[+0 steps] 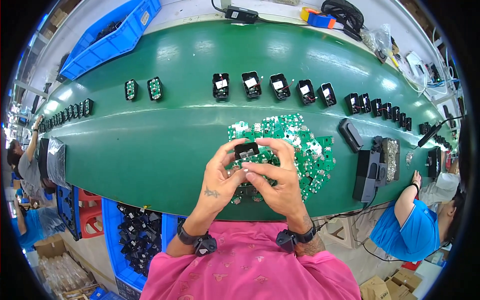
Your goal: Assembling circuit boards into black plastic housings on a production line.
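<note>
- On my remote feed, I see an open black plastic housing (245,149) at centre, over the pile of green circuit boards (315,172) spreading toward 3 o'clock.
- The left hand (219,178) holds it narrowly from 9 o'clock.
- The right hand (281,180) grips it from 3; whether the fingertips at 6 pinch something small, I can't tell.
- I count two board-fitted housings (155,89) at 10 o'clock; wired housings (252,85) line 11 to 2.

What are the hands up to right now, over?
Left hand and right hand together holding open black plastic housing. Green circuit boards heaped beneath and to the right. Nothing seen blocking the hands.
</note>
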`<state>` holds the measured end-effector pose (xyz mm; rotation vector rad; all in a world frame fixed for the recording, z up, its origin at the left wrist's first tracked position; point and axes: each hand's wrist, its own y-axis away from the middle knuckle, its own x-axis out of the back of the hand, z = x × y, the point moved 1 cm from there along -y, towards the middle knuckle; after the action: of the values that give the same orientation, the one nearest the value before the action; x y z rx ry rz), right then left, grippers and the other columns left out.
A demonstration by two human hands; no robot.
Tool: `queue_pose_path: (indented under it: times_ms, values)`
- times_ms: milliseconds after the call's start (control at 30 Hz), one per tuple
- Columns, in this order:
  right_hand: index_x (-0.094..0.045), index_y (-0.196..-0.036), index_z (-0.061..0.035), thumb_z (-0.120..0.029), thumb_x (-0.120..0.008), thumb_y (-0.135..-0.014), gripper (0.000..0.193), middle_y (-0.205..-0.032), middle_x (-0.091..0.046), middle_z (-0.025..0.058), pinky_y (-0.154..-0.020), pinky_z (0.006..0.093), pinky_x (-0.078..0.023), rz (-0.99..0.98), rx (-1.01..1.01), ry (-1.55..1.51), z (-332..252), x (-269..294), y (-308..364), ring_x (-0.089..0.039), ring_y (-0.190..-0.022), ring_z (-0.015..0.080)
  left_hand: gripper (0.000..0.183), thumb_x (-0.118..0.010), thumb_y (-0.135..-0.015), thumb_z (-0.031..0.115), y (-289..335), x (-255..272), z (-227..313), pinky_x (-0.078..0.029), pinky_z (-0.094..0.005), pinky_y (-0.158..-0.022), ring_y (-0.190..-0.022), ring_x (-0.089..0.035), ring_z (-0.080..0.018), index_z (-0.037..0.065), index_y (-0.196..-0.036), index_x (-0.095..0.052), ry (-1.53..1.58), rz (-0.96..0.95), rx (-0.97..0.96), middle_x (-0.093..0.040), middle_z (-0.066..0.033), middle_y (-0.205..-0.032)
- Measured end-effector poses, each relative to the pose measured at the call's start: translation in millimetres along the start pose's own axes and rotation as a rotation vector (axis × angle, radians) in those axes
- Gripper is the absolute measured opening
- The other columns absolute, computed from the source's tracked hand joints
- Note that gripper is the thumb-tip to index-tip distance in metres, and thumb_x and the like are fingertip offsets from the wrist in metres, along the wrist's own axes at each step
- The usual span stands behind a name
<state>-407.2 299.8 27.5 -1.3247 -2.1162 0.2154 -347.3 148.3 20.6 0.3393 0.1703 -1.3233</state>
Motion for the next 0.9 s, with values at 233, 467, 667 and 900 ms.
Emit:
queue_pose_path:
  times_ms: [233,467,667,900]
  values:
    - [-0.075,-0.091,-0.0094,-0.008,-0.075,-0.08,0.011,-0.118,-0.06,0.0095,-0.092,0.0435,-0.041,0.125,-0.011,0.098,-4,-4,11,-0.048,-0.112,0.0289,0.05,-0.062,-0.091,-0.008,6,-10,2,-0.058,-0.0291,-0.086,-0.104,-0.065,-0.0168,0.002,-0.138,-0.05,-0.031,0.014,-0.016,-0.059,-0.0127,-0.126]
    - [-0.066,-0.088,0.0,0.001,-0.071,-0.081,0.008,-0.067,-0.057,0.0096,-0.053,0.0352,-0.042,0.135,0.053,0.109,-10,-4,4,-0.055,-0.057,0.026,0.048,-0.061,-0.088,-0.014,17,-13,12,-0.055,-0.0279,-0.09,-0.109,-0.064,-0.0174,-0.003,-0.135,-0.054,-0.367,0.128,-0.295,-0.06,-0.0139,-0.129]
    - [-0.064,-0.083,-0.0016,0.0,-0.071,-0.081,0.007,-0.067,-0.059,0.0083,-0.053,0.0361,-0.043,-0.12,0.06,-0.015,-12,6,-3,-0.057,-0.057,0.0245,0.046,-0.06,-0.088,-0.014,20,-4,28,-0.055,-0.0263,-0.088,-0.109,-0.065,-0.017,-0.002,-0.132,-0.058,-0.475,-0.005,-0.255,-0.06,-0.0132,-0.13]
    - [-0.064,-0.082,-0.0015,0.0,-0.069,-0.081,0.006,-0.067,-0.06,0.0086,-0.052,0.0365,-0.044,-0.156,0.035,-0.022,-16,6,-4,-0.058,-0.057,0.0255,0.047,-0.063,-0.085,-0.012,22,-2,40,-0.059,-0.0284,-0.084,-0.108,-0.067,-0.0196,0.003,-0.129,-0.063,-0.635,-0.026,-0.274,-0.062,-0.0149,-0.128]
